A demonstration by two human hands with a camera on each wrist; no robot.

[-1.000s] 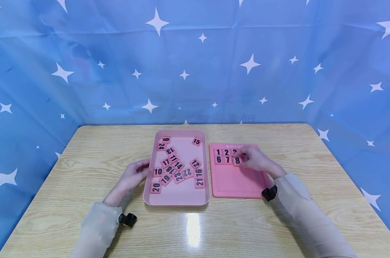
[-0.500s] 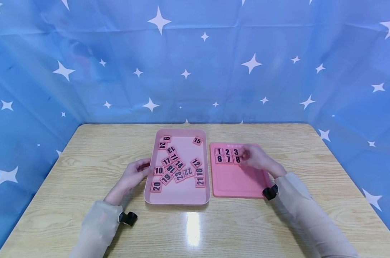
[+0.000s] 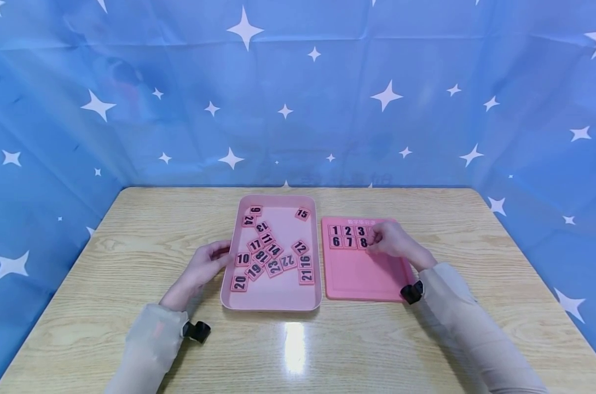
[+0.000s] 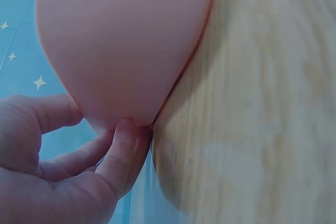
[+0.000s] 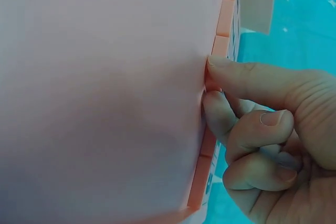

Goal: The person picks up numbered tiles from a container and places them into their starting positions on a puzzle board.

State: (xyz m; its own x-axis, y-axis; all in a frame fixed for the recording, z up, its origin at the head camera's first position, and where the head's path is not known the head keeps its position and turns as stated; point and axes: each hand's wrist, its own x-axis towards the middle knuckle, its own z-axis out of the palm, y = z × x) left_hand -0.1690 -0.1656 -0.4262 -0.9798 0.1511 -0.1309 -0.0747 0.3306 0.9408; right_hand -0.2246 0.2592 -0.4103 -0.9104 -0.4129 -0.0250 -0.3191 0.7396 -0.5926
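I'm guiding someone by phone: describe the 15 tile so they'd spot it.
On the wooden table, find the pink tray, left of the pink board. Near the tray's far right corner lies the 15 tile, alone, apart from the others.

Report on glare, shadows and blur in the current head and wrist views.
Head: a white glare patch on the table, near the bottom centre; number tiles in the tray mostly readable. Left wrist: dim, the tray's shadow falling on the wood, the grain soft. Right wrist: soft darker shading over the board beside the fingers, its surface showing little detail.
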